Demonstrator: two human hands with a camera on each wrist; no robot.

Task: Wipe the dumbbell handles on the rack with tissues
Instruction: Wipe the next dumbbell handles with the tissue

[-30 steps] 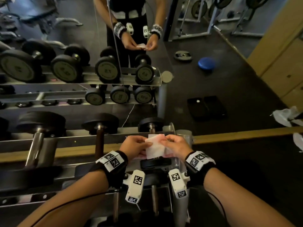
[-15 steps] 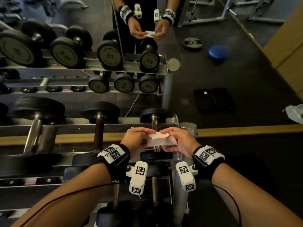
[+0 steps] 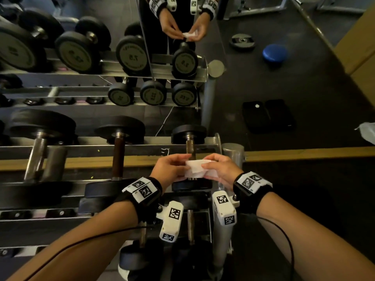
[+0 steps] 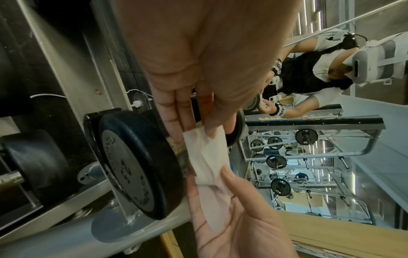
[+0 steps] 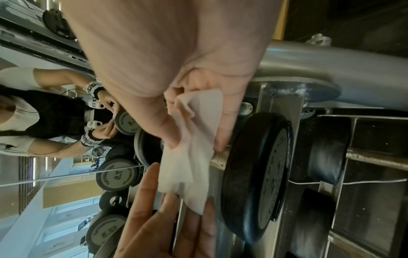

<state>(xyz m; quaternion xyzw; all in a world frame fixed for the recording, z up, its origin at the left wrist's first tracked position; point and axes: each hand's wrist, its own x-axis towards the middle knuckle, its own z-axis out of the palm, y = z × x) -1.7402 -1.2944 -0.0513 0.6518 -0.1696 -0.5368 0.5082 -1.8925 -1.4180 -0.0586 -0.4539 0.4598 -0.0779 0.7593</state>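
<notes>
Pinching a white tissue [image 3: 195, 169] between them, the left hand [image 3: 169, 170] and right hand [image 3: 221, 171] each keep a fingertip grip on one end, holding it just over the handle [image 3: 189, 148] of the rightmost dumbbell [image 3: 188, 134] on the rack [image 3: 142, 148] facing the mirror [image 3: 263, 78].

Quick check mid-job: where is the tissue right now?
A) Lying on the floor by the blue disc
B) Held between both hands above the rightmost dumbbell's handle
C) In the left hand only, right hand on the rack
B: the tissue is pinched by the left hand and right hand over the rightmost dumbbell's handle.
</notes>
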